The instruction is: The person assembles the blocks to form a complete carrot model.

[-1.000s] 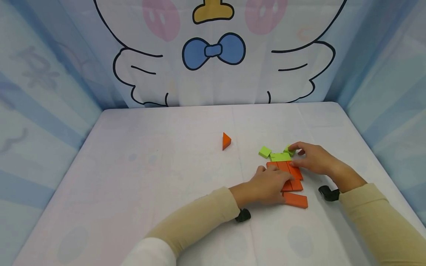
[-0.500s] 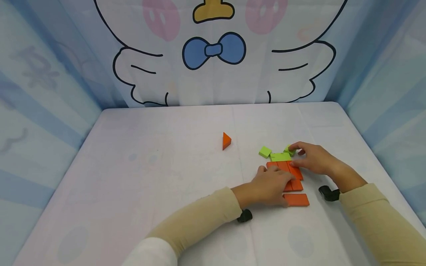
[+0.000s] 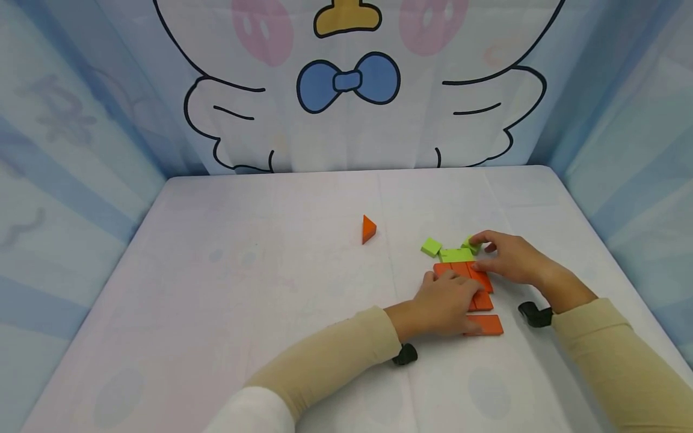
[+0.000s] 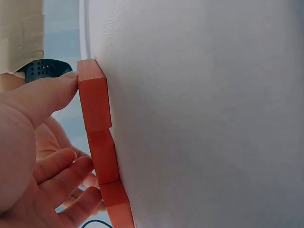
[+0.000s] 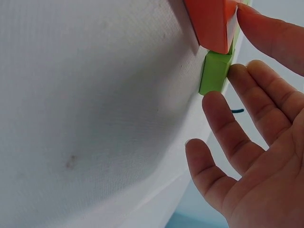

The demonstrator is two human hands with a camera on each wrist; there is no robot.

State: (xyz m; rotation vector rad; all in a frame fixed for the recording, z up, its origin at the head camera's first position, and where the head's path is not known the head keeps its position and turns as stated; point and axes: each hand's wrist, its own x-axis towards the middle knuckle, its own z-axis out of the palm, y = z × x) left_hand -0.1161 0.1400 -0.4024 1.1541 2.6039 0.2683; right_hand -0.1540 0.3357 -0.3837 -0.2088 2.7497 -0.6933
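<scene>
In the head view, several flat orange blocks (image 3: 460, 267) lie together, with a green block (image 3: 456, 255) along their far edge. A green square (image 3: 431, 247) sits at its left corner; a second green piece (image 3: 468, 243) at the right is partly behind fingertips. My left hand (image 3: 445, 305) rests over the orange group, hiding part of it. Its thumb touches the nearest orange block (image 3: 487, 325), which lies slightly apart from the others. My right hand (image 3: 511, 258) touches the right green piece with its fingers, while its thumb rests on an orange block (image 5: 209, 23).
An orange triangular block (image 3: 369, 230) lies by itself farther back, left of the group. White cloth covers the table (image 3: 243, 252). Printed curtains (image 3: 346, 138) close off the back and sides. A dark wrist device (image 3: 536, 314) sits under the right sleeve.
The nearest orange block has turned from tilted to level with the rows. My left hand has slid slightly to the right. My right hand has stayed in place.
</scene>
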